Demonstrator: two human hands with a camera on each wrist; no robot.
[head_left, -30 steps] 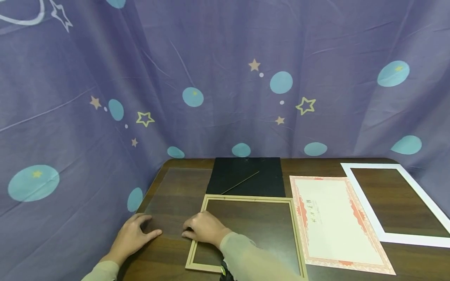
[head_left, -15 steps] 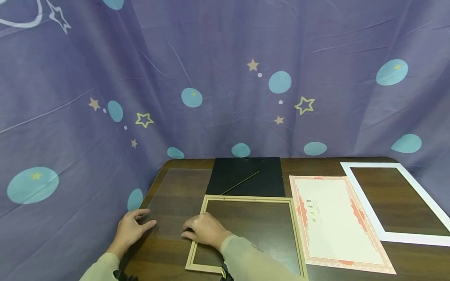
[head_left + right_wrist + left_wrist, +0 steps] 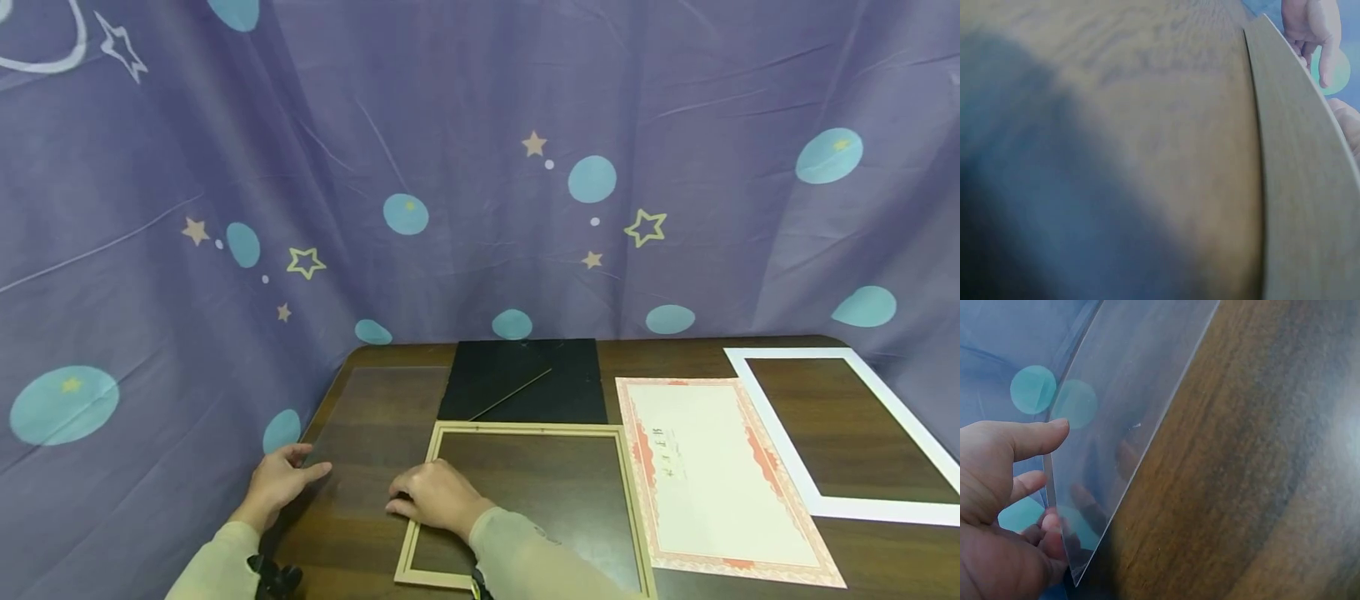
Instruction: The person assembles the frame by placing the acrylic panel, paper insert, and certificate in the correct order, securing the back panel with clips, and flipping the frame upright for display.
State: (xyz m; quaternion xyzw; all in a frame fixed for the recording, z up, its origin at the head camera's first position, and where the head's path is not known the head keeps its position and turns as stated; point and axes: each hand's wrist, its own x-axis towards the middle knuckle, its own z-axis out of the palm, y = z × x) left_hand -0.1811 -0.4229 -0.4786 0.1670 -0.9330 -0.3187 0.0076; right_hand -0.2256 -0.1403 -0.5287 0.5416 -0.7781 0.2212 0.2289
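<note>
A transparent sheet [image 3: 382,433] lies at the left of the table. At its left edge is my left hand [image 3: 277,483], its thumb straight and spread from the fingers. In the left wrist view, the fingertips [image 3: 1051,525] touch or nearly touch the edge of the sheet [image 3: 1116,412], and the thumb is apart from them. My right hand [image 3: 438,497] is over the left side of a light wooden picture frame [image 3: 626,483], fingers bent towards the sheet's right edge. What those fingers hold, if anything, is hidden; the right wrist view shows the frame's side [image 3: 1297,156] close up.
Behind the frame lies a black board [image 3: 525,367] with a thin stick [image 3: 510,394] on it. A certificate with a red border [image 3: 720,467] and a white mat border [image 3: 892,510] lie to the right. A patterned purple curtain [image 3: 465,117] hangs behind and beside the table.
My left hand has shifted left and slightly away from me, with its thumb moving off the sheet's near left corner. My right hand and the frame have stayed in place.
</note>
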